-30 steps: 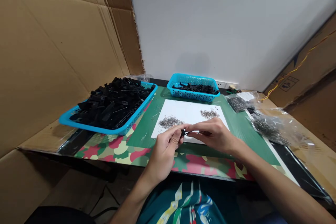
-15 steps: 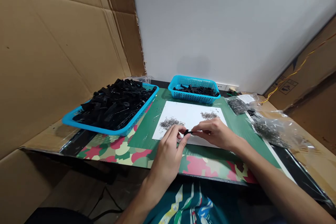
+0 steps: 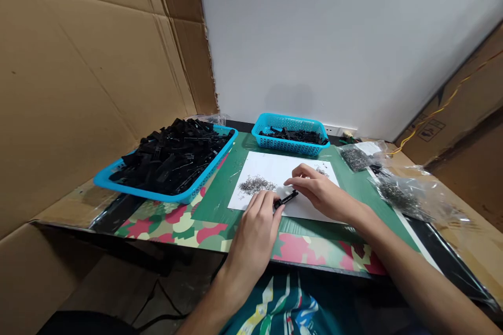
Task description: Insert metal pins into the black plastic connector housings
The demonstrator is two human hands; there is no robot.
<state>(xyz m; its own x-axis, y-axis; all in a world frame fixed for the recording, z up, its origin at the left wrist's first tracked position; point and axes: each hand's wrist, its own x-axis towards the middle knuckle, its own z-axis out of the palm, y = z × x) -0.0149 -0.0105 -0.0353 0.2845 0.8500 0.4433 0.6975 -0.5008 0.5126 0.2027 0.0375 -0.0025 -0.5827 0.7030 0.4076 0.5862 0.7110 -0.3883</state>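
Observation:
My left hand [image 3: 257, 220] is closed on a narrow black plastic part [image 3: 288, 199], whose free end points up and to the right over a white sheet [image 3: 281, 162]. Just above that part is my right hand [image 3: 314, 188], with its thumb and index finger close together. Whatever lies between those fingertips is too small to make out. A pile of small metal springs or clips [image 3: 256, 184] sits left of centre on the sheet. A second pile of small metal pieces [image 3: 322, 171] is partly hidden behind my right hand.
A large blue basket [image 3: 188, 196] heaped with black plastic parts stands at the left. At the back is a smaller blue basket [image 3: 288, 144] with more black parts. Clear bags of small metal pieces [image 3: 401, 193] [image 3: 356, 157] lie at the right. Cardboard [image 3: 98, 63] walls the left side.
My right hand has lifted off the black part and its fingers have shifted upward. The part has turned, so more of its length shows in my left hand.

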